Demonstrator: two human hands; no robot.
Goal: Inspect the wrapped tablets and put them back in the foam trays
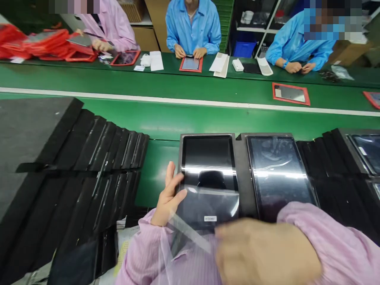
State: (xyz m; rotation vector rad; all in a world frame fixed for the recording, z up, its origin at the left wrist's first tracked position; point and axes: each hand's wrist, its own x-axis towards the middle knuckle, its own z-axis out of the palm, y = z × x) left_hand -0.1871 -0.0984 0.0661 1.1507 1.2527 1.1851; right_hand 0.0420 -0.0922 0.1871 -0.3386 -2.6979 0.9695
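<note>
A dark tablet [208,158] lies screen up in front of me on the green belt [166,118]. My left hand [168,198] rests on its left edge, fingers stretched out and apart. A clear protective film [204,206] is peeled partway off the lower half of the screen and carries a small white label [210,218]. My right hand [264,249] is close to the camera and blurred, fingers curled, gripping the loose end of the film near the tablet's bottom edge. A second tablet [279,174] lies beside the first on the right.
Fanned stacks of black sleeves [97,158] lie to my left and more black sleeves [329,166] to the right. Across the belt, three people in blue and pink coats work on red-framed tablets [190,64]. Another red-framed tablet [291,94] lies on the belt.
</note>
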